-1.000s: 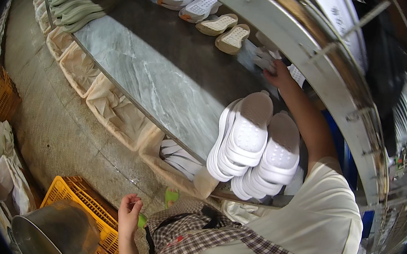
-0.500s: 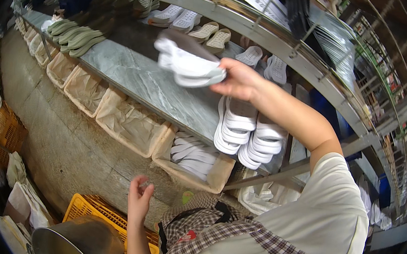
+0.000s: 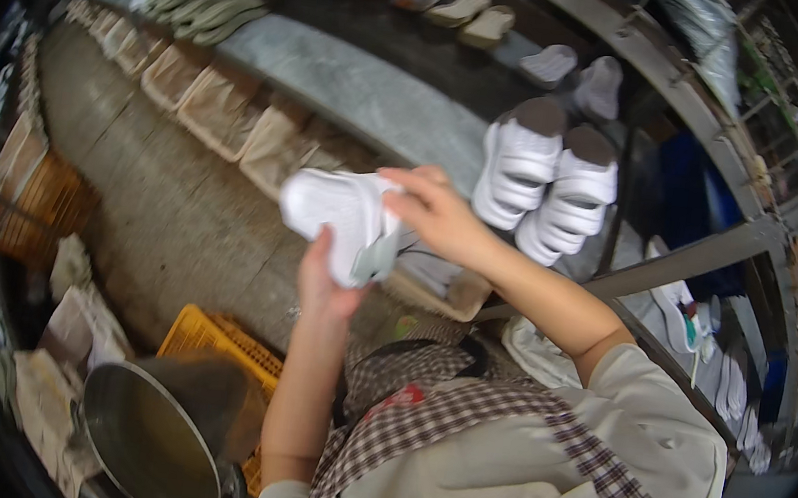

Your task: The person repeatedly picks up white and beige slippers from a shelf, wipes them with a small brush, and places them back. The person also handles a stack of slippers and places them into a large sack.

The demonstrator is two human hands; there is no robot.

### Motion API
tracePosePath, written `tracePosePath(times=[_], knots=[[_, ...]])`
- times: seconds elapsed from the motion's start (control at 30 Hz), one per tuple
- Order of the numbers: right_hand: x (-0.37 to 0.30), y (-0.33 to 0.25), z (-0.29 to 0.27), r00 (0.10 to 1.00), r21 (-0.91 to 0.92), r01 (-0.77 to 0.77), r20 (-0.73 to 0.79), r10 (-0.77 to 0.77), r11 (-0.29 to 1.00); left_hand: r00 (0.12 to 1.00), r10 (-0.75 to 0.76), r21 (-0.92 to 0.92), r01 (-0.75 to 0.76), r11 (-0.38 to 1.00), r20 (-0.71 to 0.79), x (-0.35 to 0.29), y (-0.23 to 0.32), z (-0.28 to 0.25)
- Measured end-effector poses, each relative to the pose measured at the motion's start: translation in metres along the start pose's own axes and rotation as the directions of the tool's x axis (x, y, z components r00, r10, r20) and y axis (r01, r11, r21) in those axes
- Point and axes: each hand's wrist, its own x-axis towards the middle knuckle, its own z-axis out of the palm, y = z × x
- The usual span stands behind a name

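1. Grey marbled tabletop (image 3: 368, 88) slants away across a workroom, with a concrete floor (image 3: 170, 184) along its near side.
2. Clear of that tabletop, out in front of my body, is the white footwear piece (image 3: 325, 211), which has a grey-green patch on its lower right part (blur hides whether it is one piece or two pressed together).
3. My left hand (image 3: 329, 276) grips it from below, thumb up against its face.
4. My right hand (image 3: 434, 216) holds its upper right edge, fingers bent over it.
5. Just below my wrists comes my checked apron (image 3: 473, 420), bearing a red mark (image 3: 399, 395); any lettering on that is too blurred for me to read.
6. Near my right hand, on the tabletop, stand two stacks of white footwear (image 3: 515, 179), side by side.
7. Behind those lie two pale soles (image 3: 550, 65), then a cream pair (image 3: 488, 25) farther left.
8. Well apart, toward the far left end, green soles (image 3: 204, 12) overlap in a row.
9. Cloth-lined baskets (image 3: 223, 109) line the tabletop's near edge.
10. Down at my left, a metal bucket (image 3: 151, 437) sits by a yellow crate (image 3: 216, 338).
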Motion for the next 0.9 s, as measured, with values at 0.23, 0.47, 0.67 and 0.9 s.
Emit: tracePosePath(times=[0.23, 0.47, 0.67, 0.9], knots=[[-0.014, 0.013, 0.007, 0.992, -0.024, -0.060, -0.111, 0.057, 0.998, 0.973, -0.229, -0.180, 0.227, 0.957, 0.008, -0.010, -0.028, 0.002], [-0.019, 0.009, 0.003, 0.989, -0.037, -0.136, -0.065, 0.134, 0.990, 0.973, -0.229, -0.151, 0.229, 0.962, 0.017, -0.013, -0.030, 0.003], [-0.023, 0.009, 0.006, 0.993, -0.188, -0.074, -0.106, 0.055, 0.979, 0.976, -0.216, -0.213, 0.207, 0.955, -0.022, -0.011, -0.035, 0.003], [-0.032, 0.020, 0.013, 0.975, -0.067, 0.215, 0.075, -0.210, 0.974, 0.959, -0.272, -0.212, 0.282, 0.936, 0.077, -0.004, -0.053, -0.015]])
